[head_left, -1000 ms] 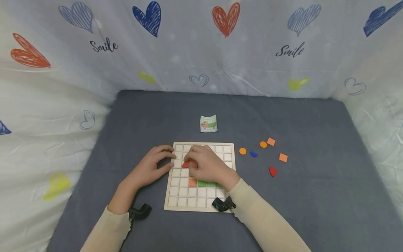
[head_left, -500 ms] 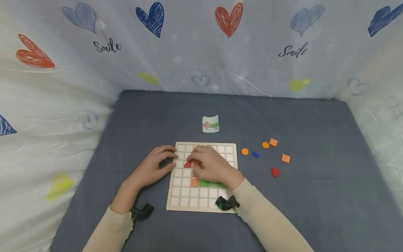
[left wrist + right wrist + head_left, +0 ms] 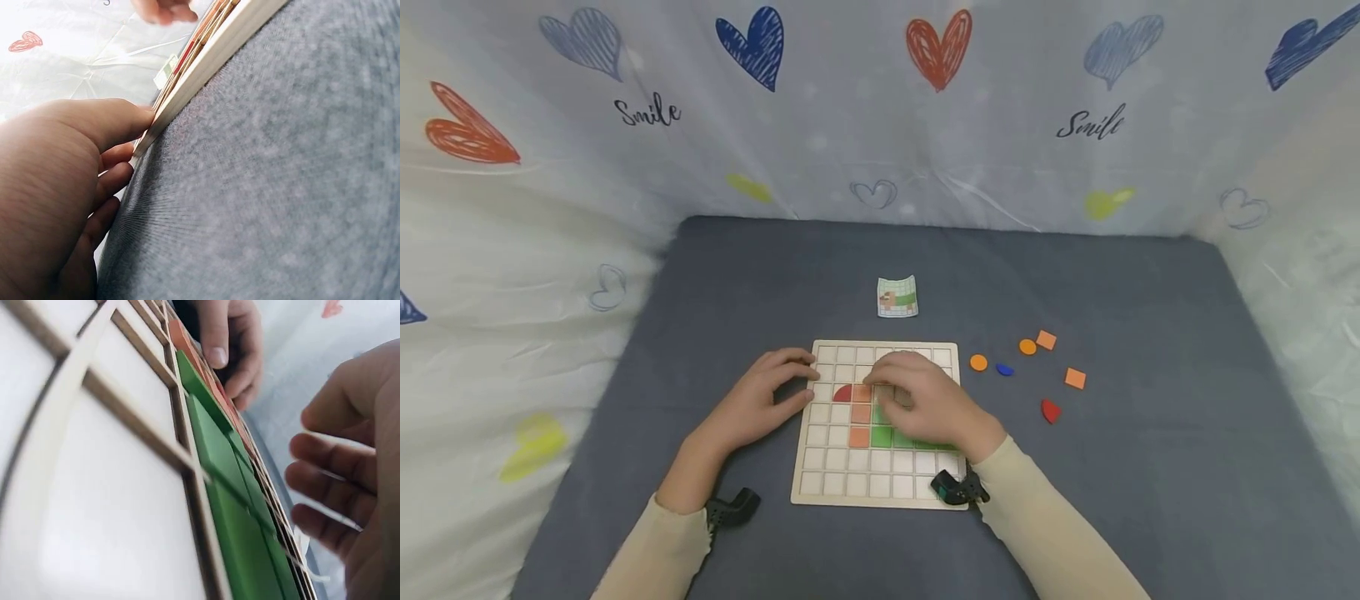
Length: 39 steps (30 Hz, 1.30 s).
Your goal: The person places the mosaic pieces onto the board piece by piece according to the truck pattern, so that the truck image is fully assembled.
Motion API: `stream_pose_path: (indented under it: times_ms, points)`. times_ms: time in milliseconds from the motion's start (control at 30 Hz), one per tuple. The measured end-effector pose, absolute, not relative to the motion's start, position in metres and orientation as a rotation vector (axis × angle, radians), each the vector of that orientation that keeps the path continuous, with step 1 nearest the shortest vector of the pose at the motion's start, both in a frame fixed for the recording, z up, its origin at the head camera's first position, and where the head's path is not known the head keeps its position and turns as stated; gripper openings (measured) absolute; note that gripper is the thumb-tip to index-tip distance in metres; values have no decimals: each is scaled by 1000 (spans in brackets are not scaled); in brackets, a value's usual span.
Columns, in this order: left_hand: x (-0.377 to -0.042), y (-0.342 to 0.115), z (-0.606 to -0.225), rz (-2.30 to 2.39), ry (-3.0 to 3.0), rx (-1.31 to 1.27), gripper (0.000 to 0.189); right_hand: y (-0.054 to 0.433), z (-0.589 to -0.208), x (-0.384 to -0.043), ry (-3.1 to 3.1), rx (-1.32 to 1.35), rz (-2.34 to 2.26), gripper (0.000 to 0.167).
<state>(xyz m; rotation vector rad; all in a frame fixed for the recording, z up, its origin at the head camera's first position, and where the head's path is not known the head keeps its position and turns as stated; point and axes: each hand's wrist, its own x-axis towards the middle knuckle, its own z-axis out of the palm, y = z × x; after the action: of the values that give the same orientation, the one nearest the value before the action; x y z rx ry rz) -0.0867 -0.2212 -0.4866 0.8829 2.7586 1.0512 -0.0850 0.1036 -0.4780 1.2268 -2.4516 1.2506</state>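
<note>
A wooden grid board (image 3: 826, 492) lies flat on the grey cloth. At its left edge rests my left hand (image 3: 758, 400); the thumb (image 3: 122, 122) touches the rim in the left wrist view. Over the middle of the board hovers my right hand (image 3: 928, 408), fingers loosely bent and nothing between them, as the right wrist view shows. Below it several green squares (image 3: 882, 437) sit in cells. Left of them, orange squares (image 3: 860, 413) fill a column of cells, with a red quarter-round piece (image 3: 842, 393) beside the top one.
A small picture card (image 3: 897, 297) lies beyond the board. To the right are orange discs (image 3: 978, 362), a blue half-round piece (image 3: 1005, 370), loose orange squares (image 3: 1075, 378) and a red piece (image 3: 1051, 411). A white curtain (image 3: 820, 125) with hearts surrounds the table.
My right hand has let go of the orange square at the top of the column and drawn back to the right, uncovering it. The left hand has stayed at the board's edge.
</note>
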Motion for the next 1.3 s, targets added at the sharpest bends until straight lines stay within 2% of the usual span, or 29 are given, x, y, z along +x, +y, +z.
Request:
stream_pose_path:
  times_ms: [567, 1067, 1167, 1300]
  points:
    - [-86, -218, -490, 1069, 2738, 897, 29, 202, -478, -63, -2469, 990, 1184, 22]
    - [-85, -217, -487, 1075, 2734, 897, 28, 280, -487, -43, -2575, 790, 1045, 33]
    - [-85, -218, -486, 1076, 2740, 894, 28, 293, -488, -39, -2610, 765, 1010, 38]
    - [-86, -221, -486, 1056, 2757, 896, 28, 306, -489, -33, -2644, 717, 1001, 53]
